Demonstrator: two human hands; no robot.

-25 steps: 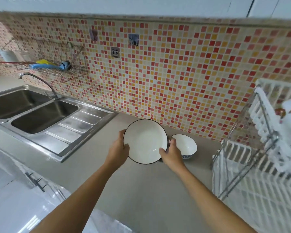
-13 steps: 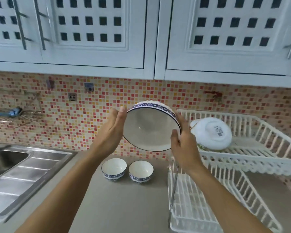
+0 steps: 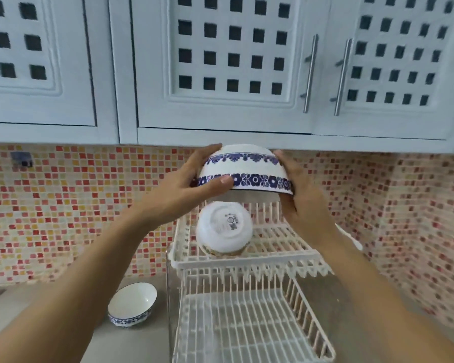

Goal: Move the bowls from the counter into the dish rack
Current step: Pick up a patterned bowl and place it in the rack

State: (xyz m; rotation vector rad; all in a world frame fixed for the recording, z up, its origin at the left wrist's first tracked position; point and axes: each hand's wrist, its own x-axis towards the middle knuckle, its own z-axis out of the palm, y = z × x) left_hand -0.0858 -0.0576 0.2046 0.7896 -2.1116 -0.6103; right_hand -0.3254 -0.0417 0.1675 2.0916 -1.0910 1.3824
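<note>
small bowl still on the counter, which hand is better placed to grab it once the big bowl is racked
Left, probably. The small bowl sits on the counter left of the dish rack, under the left hand. The right hand would have to cross over the rack.

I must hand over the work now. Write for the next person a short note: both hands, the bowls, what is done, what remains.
Left hand and right hand: both grip the big bowl, mouth down, in the air above the rack's upper shelf.
Done: one white bowl already rests on that shelf, its base facing the camera.
Left: set the big bowl into the rack, then bring the small bowl, which stands upright on the counter left of the rack. The lower shelf holds nothing. Other bowls may be hidden behind the left arm.
</note>
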